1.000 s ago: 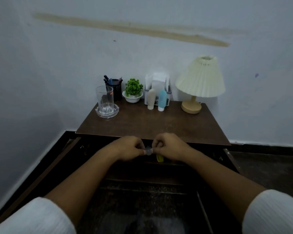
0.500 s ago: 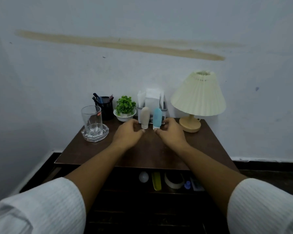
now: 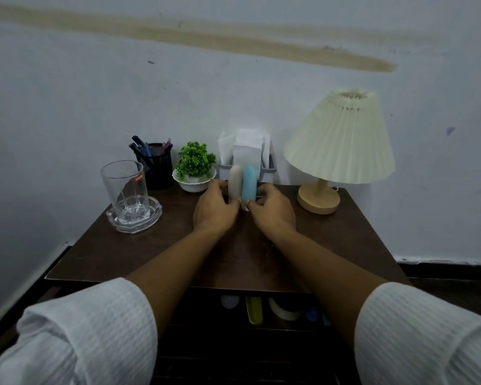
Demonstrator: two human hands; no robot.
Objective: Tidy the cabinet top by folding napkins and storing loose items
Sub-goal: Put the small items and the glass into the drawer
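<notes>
Two small squeeze bottles stand upright side by side at the back of the brown cabinet top (image 3: 122, 257): a cream bottle (image 3: 234, 180) and a blue bottle (image 3: 248, 182). My left hand (image 3: 215, 208) grips the base of the cream bottle. My right hand (image 3: 272, 211) grips the base of the blue one. Right behind them a grey holder (image 3: 270, 170) carries folded white napkins (image 3: 247, 148). Below the front edge, the open drawer (image 3: 206, 315) shows a pale round item (image 3: 229, 301), a yellow piece (image 3: 253, 309), a tape roll (image 3: 282, 312) and a blue item (image 3: 312, 314).
A clear glass (image 3: 125, 187) stands in a glass ashtray (image 3: 150, 218) at the left. Behind it are a black mesh pen cup (image 3: 154, 168) and a small green plant in a white bowl (image 3: 195, 168). A cream pleated lamp (image 3: 342, 140) stands at the right rear.
Both hands left the drawer front, rose to the cabinet top and reached back to the two bottles. They now hold the bottles, which stand closer together than before.
</notes>
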